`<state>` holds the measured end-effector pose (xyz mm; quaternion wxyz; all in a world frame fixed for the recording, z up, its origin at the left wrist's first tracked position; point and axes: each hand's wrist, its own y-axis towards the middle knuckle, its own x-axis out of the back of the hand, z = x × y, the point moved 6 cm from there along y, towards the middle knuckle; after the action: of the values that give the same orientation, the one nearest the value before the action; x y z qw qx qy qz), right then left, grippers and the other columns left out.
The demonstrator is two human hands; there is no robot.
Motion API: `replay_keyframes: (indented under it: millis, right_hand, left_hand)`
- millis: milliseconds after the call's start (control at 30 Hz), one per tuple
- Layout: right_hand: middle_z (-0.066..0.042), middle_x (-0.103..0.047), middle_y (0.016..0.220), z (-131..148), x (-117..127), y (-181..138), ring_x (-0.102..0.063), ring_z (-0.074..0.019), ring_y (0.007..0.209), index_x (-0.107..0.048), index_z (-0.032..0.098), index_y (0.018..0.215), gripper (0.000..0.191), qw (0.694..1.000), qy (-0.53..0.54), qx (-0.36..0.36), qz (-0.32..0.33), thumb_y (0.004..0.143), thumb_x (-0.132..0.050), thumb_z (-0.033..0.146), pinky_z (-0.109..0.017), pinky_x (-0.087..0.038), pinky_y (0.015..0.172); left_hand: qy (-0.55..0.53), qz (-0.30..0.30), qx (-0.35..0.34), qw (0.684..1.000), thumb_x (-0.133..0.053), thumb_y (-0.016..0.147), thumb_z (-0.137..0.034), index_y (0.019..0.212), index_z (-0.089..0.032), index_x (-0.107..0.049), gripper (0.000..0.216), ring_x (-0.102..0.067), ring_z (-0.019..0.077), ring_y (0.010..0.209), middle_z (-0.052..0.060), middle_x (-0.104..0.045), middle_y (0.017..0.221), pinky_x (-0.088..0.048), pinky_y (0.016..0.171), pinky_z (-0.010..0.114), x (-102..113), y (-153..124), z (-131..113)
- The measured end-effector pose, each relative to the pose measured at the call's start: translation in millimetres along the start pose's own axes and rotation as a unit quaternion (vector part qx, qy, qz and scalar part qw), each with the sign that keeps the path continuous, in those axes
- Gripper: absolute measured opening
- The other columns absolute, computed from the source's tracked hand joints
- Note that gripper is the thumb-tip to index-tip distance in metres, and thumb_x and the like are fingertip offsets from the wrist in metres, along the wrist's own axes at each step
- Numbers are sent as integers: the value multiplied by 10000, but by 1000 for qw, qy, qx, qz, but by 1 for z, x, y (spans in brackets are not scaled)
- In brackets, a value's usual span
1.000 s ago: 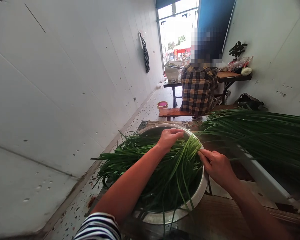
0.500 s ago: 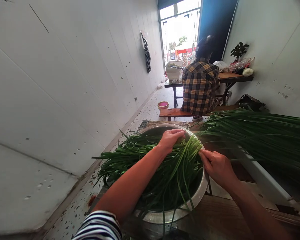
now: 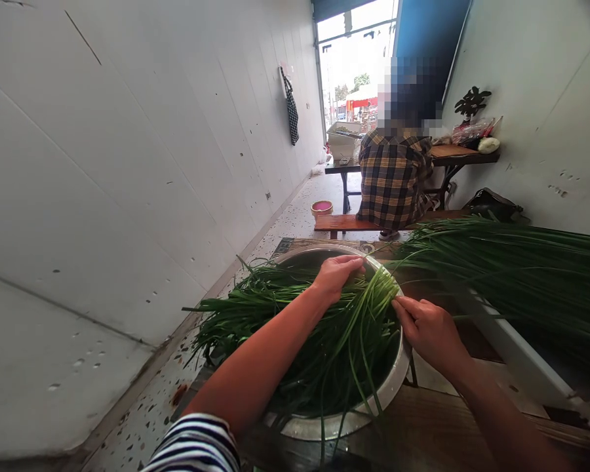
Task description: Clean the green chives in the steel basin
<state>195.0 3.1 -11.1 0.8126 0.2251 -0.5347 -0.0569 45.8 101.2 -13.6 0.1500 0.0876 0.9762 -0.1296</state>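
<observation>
A large heap of garlic chives (image 3: 324, 354) fills a round metal basin (image 3: 319, 427), long green blades hanging over its rim. My left hand (image 3: 338, 275) reaches across the heap to the far right rim, thumb and fingers pinched at the pale stem ends; exactly what lies between the fingertips is hard to make out. Just outside the right rim, my right hand (image 3: 430, 328) is closed, thumb against forefinger, on the light-green ends of the bunch. Between both hands the pale stems fan down into the basin.
More chives (image 3: 516, 269) lie piled at the right above a white-edged tray (image 3: 526, 354). Beyond the wooden table, a person in a plaid shirt (image 3: 393, 177) sits on a red-brown bench (image 3: 337, 223). A small pink-filled tub (image 3: 321, 208) stands on the floor; a white wall (image 3: 142, 170) runs along the left.
Both hands keep almost the same place and grip on the chives. The seated person's head has dipped slightly, and the view has shifted a little.
</observation>
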Motion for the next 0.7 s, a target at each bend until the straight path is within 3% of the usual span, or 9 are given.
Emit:
replay_keyframes:
  millis: [700]
  right_hand:
    - [-28,-675,626,1,2,-1,-521,-135,535,-694,185,794,395,999,7,15,-33,922,-360,352,-237,-336,553]
  left_hand:
    - [-9,-6,11,1000,-743,614,-189,791,-76,-686,218,-538,71,513,23,-611,585,-380,523,199,1,0,2]
